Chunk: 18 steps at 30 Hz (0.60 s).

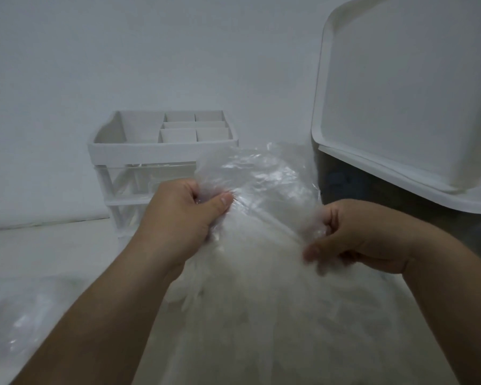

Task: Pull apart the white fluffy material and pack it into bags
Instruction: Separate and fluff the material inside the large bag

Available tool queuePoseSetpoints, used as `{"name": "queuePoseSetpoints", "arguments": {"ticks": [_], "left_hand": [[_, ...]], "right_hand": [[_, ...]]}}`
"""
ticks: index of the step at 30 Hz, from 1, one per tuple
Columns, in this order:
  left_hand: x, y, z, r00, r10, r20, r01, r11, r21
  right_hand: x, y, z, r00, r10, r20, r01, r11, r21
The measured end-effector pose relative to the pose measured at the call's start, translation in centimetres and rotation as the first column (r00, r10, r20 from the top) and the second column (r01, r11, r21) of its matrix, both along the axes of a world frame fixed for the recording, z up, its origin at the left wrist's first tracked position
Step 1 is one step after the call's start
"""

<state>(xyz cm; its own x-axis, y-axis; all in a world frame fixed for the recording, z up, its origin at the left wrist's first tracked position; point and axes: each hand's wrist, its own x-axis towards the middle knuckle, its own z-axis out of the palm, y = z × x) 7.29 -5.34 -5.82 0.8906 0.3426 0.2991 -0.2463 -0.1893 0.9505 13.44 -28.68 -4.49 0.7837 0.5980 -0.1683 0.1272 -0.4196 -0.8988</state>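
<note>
words: none to read | numbers: none to read | clear plastic bag [264,176]: no print to read | white organizer box [161,151]: no label to read | white plastic bin [400,93]: no brand or sign to read

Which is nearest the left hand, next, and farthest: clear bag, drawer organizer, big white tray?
1. clear bag, pinched in the left hand.
2. drawer organizer, just behind the hand.
3. big white tray, up on the right.
</note>
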Motion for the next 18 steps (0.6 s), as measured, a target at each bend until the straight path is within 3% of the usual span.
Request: {"name": "queuePoseSetpoints", "arguments": {"ticks": [3,5,9,12,15,18], "left_hand": [[-0.1,-0.4,0.1,0.999,-0.035,-0.03,0.034,0.999,-0.018],[-0.1,-0.8,0.0,0.998,-0.054,-0.036,0.054,0.999,-0.006],[-0.4,-0.9,0.0,0.992,-0.109,-0.061,0.111,0.993,0.033],[-0.8,-0.4,0.3,0.94,-0.282,-0.189,0.294,0.955,0.035],[-0.9,0.2,0.5,0.914,-0.302,-0.271,0.335,0.939,0.081],[-0.8,0.5,0.5,0.922,-0.225,-0.317,0.251,0.967,0.045]], "right_hand": [[-0.4,0.0,0.5,0.996,0.0,0.087,-0.002,1.0,0.019],[-0.3,0.6,0.4,0.982,-0.12,0.145,0.098,0.984,0.151],[-0.6,2.0,0.4,0.953,-0.303,0.03,0.264,0.873,0.41],[0.0,1.2,1.1,0.876,-0.472,-0.097,0.442,0.707,0.552],[0.2,0.1,1.8,0.816,-0.556,-0.159,0.53,0.608,0.59],[0.1,-0.4,2.1,0.777,-0.596,-0.201,0.577,0.548,0.606]]}}
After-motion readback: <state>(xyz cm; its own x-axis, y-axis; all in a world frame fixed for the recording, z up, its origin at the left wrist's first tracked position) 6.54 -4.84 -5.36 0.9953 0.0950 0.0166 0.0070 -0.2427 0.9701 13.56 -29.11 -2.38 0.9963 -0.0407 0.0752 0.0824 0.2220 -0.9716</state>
